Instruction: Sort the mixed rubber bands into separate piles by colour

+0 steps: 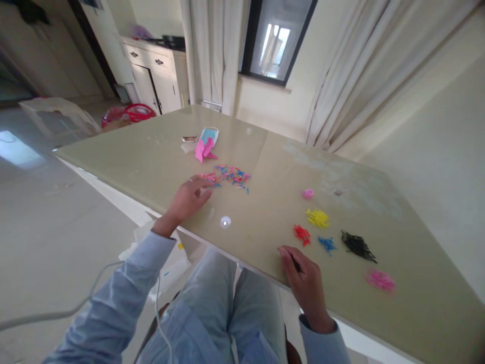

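Note:
My left hand (189, 198) rests on the table beside a mixed pile of small thin strips (233, 174) in pink, blue and red. Its fingers are apart and reach to the pile's near left edge; whether they touch a strip I cannot tell. My right hand (303, 277) lies at the table's near edge with its fingers curled closed, and their inside is hidden. Just beyond it are sorted heaps of strips: red (302, 235), blue (327, 244), yellow (317, 218), black (358, 245) and pink (381, 279).
A small clear round object (225, 222) lies between my hands. Farther back are a pink folded paper-like piece (205, 149), a blue face mask (209, 135) and a small wrapper (189, 138). A pink lump (308, 193) sits behind the yellow heap. A cable (94, 283) hangs at left.

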The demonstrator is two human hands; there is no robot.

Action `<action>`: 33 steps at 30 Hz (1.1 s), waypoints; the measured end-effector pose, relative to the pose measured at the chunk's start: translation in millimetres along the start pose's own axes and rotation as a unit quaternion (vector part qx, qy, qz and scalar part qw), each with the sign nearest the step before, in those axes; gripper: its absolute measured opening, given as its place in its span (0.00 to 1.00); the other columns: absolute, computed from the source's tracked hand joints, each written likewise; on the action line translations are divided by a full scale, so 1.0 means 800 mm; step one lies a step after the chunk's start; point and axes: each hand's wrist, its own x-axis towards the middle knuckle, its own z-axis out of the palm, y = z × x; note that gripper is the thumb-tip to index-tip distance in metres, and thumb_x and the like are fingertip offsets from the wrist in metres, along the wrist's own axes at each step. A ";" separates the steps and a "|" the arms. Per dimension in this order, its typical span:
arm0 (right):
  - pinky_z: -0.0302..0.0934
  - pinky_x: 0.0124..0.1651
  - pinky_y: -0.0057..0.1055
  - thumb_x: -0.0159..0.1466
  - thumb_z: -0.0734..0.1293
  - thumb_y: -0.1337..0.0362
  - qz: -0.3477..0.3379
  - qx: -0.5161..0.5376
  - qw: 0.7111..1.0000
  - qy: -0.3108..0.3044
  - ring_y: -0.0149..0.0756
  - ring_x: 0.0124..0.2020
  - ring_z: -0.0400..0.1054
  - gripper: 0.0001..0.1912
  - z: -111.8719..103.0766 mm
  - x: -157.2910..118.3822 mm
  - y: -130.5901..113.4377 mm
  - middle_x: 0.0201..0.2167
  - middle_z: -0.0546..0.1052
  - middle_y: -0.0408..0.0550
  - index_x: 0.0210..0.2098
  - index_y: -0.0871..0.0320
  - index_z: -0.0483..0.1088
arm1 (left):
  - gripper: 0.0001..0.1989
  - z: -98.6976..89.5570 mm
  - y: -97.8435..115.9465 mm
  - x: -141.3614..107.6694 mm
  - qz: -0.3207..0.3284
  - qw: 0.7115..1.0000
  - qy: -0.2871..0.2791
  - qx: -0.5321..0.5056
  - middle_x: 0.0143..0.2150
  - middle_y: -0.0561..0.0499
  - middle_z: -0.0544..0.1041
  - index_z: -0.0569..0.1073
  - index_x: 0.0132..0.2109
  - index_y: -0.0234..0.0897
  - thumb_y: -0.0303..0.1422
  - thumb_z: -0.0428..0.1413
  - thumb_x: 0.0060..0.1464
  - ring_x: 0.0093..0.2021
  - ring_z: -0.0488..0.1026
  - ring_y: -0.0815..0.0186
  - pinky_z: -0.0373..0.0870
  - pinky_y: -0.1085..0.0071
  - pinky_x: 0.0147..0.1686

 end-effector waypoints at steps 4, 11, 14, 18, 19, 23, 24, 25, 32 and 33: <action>0.66 0.31 0.24 0.69 0.62 0.55 -0.008 -0.012 1.000 0.002 0.33 0.26 0.73 0.16 -0.001 -0.002 0.002 0.28 0.81 0.46 0.35 0.58 0.77 | 0.14 -0.025 -0.039 0.018 -0.001 0.995 -0.041 0.089 0.38 0.45 0.75 0.80 0.41 0.34 0.36 0.53 0.56 0.30 0.68 0.66 0.68 0.68 0.37; 0.67 0.29 0.25 0.68 0.62 0.52 0.013 -0.049 0.999 0.018 0.34 0.23 0.73 0.19 0.004 0.000 0.008 0.28 0.81 0.48 0.36 0.59 0.79 | 0.15 -0.025 -0.066 0.019 0.004 0.985 -0.108 0.132 0.42 0.44 0.75 0.80 0.42 0.37 0.36 0.51 0.60 0.38 0.73 0.61 0.69 0.66 0.43; 0.67 0.28 0.25 0.67 0.62 0.52 0.009 -0.066 0.998 0.020 0.34 0.22 0.73 0.19 0.004 0.002 0.005 0.27 0.81 0.48 0.35 0.59 0.79 | 0.14 -0.025 -0.060 0.020 0.000 0.980 -0.130 0.153 0.43 0.44 0.75 0.80 0.41 0.37 0.35 0.50 0.61 0.42 0.74 0.60 0.69 0.65 0.45; 0.67 0.28 0.23 0.68 0.62 0.53 -0.001 -0.078 0.997 0.021 0.33 0.23 0.73 0.18 0.005 0.005 0.000 0.26 0.81 0.47 0.34 0.59 0.78 | 0.14 -0.026 -0.050 0.018 -0.013 0.975 -0.133 0.178 0.45 0.44 0.74 0.80 0.42 0.39 0.34 0.50 0.61 0.42 0.74 0.60 0.70 0.65 0.44; 0.67 0.28 0.23 0.68 0.62 0.53 -0.004 -0.082 0.996 0.022 0.33 0.23 0.74 0.18 0.005 0.005 -0.001 0.27 0.81 0.47 0.34 0.59 0.78 | 0.13 -0.026 -0.049 0.017 -0.013 0.974 -0.135 0.181 0.45 0.44 0.74 0.80 0.42 0.39 0.34 0.50 0.61 0.41 0.73 0.60 0.70 0.65 0.44; 0.69 0.31 0.24 0.68 0.62 0.52 -0.017 -0.100 0.994 0.030 0.34 0.26 0.76 0.19 0.006 0.005 0.001 0.29 0.82 0.48 0.34 0.59 0.78 | 0.12 -0.026 -0.051 0.012 -0.001 0.981 -0.118 0.155 0.44 0.45 0.73 0.80 0.42 0.39 0.32 0.51 0.61 0.40 0.73 0.61 0.70 0.66 0.42; 0.69 0.32 0.25 0.68 0.62 0.52 -0.017 -0.103 0.994 0.031 0.35 0.25 0.76 0.19 0.007 0.004 0.002 0.29 0.82 0.48 0.34 0.59 0.78 | 0.12 -0.026 -0.051 0.011 0.006 0.985 -0.104 0.137 0.44 0.45 0.73 0.80 0.42 0.39 0.31 0.51 0.61 0.41 0.73 0.61 0.70 0.66 0.43; 0.69 0.32 0.25 0.68 0.62 0.52 -0.017 -0.106 0.994 0.031 0.35 0.25 0.76 0.19 0.007 0.004 0.003 0.29 0.82 0.48 0.35 0.59 0.78 | 0.12 -0.026 -0.051 0.009 0.015 0.989 -0.087 0.116 0.42 0.45 0.73 0.80 0.41 0.39 0.31 0.51 0.61 0.41 0.73 0.61 0.70 0.66 0.43; 0.69 0.33 0.26 0.68 0.61 0.53 -0.020 -0.106 0.994 0.030 0.35 0.27 0.76 0.19 0.010 0.001 0.004 0.30 0.82 0.49 0.35 0.59 0.78 | 0.08 -0.023 -0.010 -0.013 0.017 0.993 0.046 -0.108 0.35 0.49 0.73 0.78 0.37 0.36 0.36 0.57 0.59 0.33 0.69 0.67 0.66 0.71 0.35; 0.68 0.33 0.26 0.68 0.61 0.53 -0.020 -0.106 0.994 0.029 0.35 0.27 0.76 0.19 0.011 0.001 0.004 0.30 0.82 0.49 0.35 0.59 0.78 | 0.08 -0.021 0.000 -0.017 0.004 0.988 0.059 -0.144 0.34 0.49 0.73 0.77 0.37 0.36 0.36 0.58 0.59 0.33 0.68 0.68 0.64 0.71 0.35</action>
